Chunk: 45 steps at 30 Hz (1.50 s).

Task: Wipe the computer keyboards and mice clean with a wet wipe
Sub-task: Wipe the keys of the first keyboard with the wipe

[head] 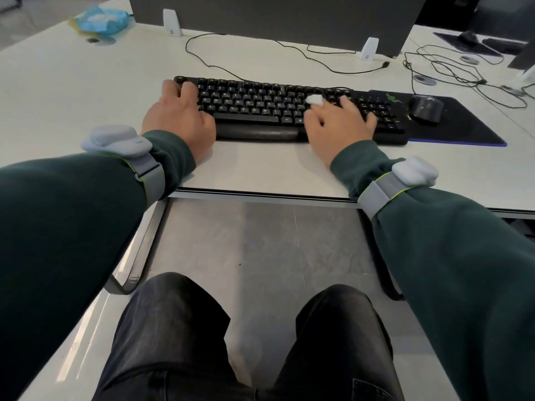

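Fingers (346, 102) of right hand (338, 124) press wipe (314, 99) onto keyboard (254, 104).

The black keyboard (260, 107) has white legends on its keycaps, but they are too small and blurred to read with certainty. The dark mouse pad (463, 131) bears a green emblem (393, 98) near its far left corner; no words are legible there.
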Available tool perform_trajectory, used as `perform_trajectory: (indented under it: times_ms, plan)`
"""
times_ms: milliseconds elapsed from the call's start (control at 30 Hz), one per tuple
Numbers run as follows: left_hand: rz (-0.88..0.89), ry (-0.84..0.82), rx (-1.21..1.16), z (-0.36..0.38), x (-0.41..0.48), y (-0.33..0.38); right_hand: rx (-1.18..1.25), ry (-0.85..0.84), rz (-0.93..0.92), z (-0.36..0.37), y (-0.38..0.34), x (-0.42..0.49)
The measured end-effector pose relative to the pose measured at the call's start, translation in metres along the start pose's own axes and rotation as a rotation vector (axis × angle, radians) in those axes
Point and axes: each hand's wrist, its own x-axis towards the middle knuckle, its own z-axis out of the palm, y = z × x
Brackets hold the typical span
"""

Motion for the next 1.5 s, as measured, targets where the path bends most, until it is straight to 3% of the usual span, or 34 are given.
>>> perform_trajectory:
  times_ms: [133,300,567,767,867,1133,1333,1500]
  plan:
    - [-0.023,-0.004,-0.02,-0.003,-0.002,0.0,-0.042,-0.02,-0.141,0.007,-0.029,-0.008]
    - [-0.032,-0.006,-0.035,-0.007,-0.002,-0.001,-0.01,-0.009,0.105,0.004,-0.028,0.001]
    - [-0.127,0.013,-0.144,-0.018,0.001,-0.003,0.01,-0.14,-0.229,0.017,-0.14,0.003]
    - [-0.444,0.101,-0.456,-0.024,0.016,-0.017,0.059,-0.261,-0.357,0.017,-0.182,0.007]
    - [-0.54,0.092,-0.5,-0.028,0.02,-0.022,-0.007,-0.258,-0.435,0.019,-0.184,0.003]
    - [-0.531,0.067,-0.515,-0.027,0.017,-0.017,-0.133,-0.103,-0.184,0.009,-0.121,0.01]
    - [-0.495,0.055,-0.43,-0.029,0.016,-0.016,0.086,-0.25,-0.404,0.008,-0.173,0.009]
    - [-0.475,0.04,-0.427,-0.029,0.011,-0.016,-0.057,-0.166,-0.353,0.014,-0.161,0.019]
